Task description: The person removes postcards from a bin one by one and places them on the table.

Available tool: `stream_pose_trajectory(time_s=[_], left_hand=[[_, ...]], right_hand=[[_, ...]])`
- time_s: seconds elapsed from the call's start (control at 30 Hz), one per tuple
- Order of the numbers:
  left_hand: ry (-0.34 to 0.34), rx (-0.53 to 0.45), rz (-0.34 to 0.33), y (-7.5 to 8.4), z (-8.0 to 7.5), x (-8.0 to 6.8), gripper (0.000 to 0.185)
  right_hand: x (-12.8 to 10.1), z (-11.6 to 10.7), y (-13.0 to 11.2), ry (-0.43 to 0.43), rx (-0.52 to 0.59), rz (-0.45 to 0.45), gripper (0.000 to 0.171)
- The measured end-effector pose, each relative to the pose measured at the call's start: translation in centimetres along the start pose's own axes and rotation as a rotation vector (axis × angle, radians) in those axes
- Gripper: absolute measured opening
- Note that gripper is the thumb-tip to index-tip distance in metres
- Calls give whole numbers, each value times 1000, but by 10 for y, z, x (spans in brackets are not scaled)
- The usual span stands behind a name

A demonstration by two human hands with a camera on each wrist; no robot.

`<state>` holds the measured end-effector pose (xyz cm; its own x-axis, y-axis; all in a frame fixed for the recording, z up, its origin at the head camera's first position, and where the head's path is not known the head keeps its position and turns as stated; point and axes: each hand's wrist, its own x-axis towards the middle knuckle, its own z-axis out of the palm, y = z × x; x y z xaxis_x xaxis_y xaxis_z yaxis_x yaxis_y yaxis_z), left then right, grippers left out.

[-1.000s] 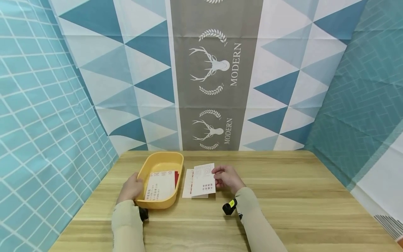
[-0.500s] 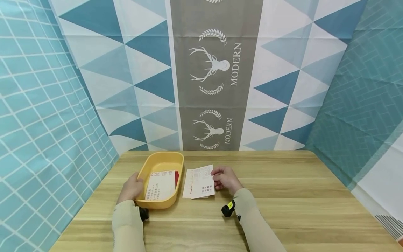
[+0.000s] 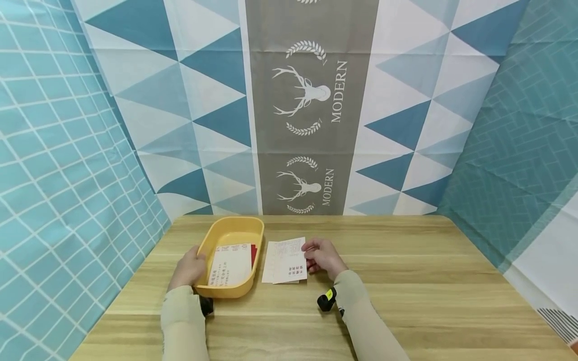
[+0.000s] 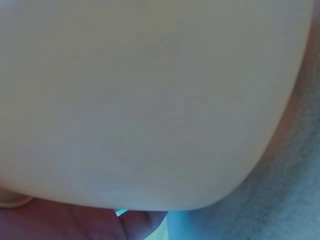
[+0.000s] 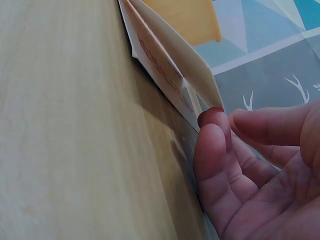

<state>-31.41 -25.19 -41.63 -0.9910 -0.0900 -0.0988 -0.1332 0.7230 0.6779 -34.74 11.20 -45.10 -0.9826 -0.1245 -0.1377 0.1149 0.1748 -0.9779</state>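
Right hand point(image 3: 321, 256) pinches the near right edge of a white printed card point(image 3: 290, 260); in the right wrist view the thumb and fingertips point(image 5: 212, 135) close on the edge of this card, which is lifted a little at that side. Under it lies a second card point(image 3: 270, 260), flat on the worktop point(image 3: 406, 281), so the held one rests partly on top of it. Both cards are just to the left of the right hand, between it and the yellow tray point(image 3: 212, 239).

Left hand point(image 3: 188, 269) grips the near left rim of the yellow tray, with the thumb over the edge. How the other fingers lie I cannot tell; the left wrist view shows only the pale tray wall point(image 4: 150, 100), very close.

Inside the tray is one white card with red print point(image 3: 230, 264), lying against the floor and the near wall, and beside it, on the side toward the right hand, a small red item point(image 3: 254, 253) that is mostly hidden.

By my judgement, the work is about in the middle: one card is already in the tray, two are outside, and one of these is in the hand.
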Motion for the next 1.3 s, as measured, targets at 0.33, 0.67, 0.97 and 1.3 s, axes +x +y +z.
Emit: stream_pose_trajectory(time_s=[0.33, 0.67, 0.97, 1.3], left_hand=[[4, 2, 10, 1, 0, -1, 51], [-2, -8, 6, 0, 0, 0, 52], [3, -32, -15, -3, 3, 3, 53], [3, -17, -14, -3, 3, 4, 54]], right_hand=[[0, 2, 0, 0, -63, -12, 27], [-1, 6, 0, 13, -187, -37, 26], [-2, 9, -1, 38, -285, -76, 26], [-1, 12, -2, 42, -375, -110, 26]])
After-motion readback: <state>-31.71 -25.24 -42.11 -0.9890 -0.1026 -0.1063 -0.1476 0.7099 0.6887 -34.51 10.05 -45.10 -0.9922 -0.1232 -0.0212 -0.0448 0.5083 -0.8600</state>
